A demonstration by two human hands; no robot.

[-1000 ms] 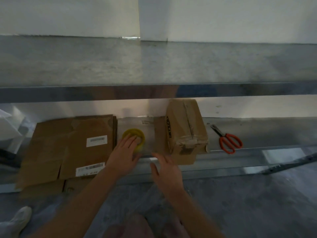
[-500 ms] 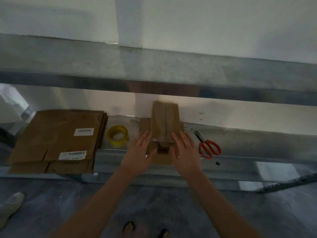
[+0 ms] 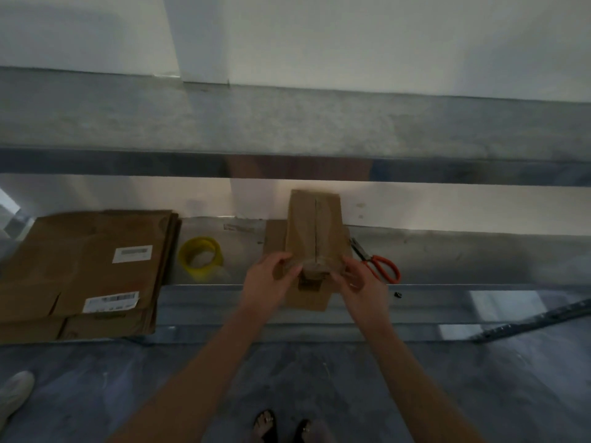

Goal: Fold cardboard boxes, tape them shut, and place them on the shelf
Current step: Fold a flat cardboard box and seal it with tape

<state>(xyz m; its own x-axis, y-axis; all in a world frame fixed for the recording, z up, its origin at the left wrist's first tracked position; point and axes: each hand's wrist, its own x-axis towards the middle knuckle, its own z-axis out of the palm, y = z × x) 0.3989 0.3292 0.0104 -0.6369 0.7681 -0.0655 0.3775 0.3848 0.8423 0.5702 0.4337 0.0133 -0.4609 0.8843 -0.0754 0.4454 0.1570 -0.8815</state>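
Observation:
A small taped cardboard box (image 3: 311,231) stands on the lower metal shelf (image 3: 447,251), on top of a flat piece of cardboard. My left hand (image 3: 268,287) grips its near left corner with curled fingers. My right hand (image 3: 359,282) grips the near right corner the same way. A yellow tape roll (image 3: 200,257) lies on the shelf left of the box. Red-handled scissors (image 3: 379,266) lie just right of it. A stack of flattened cardboard boxes (image 3: 86,270) with white labels sits at the far left.
An upper metal shelf (image 3: 287,129) runs across the view above the box, with a white wall behind. The grey floor lies below; sandalled feet (image 3: 281,426) show at the bottom and a white shoe (image 3: 16,391) at the lower left.
My left hand left the tape roll and both hands moved to the box. Their fingers went from flat beside its near end to curled round its near corners.

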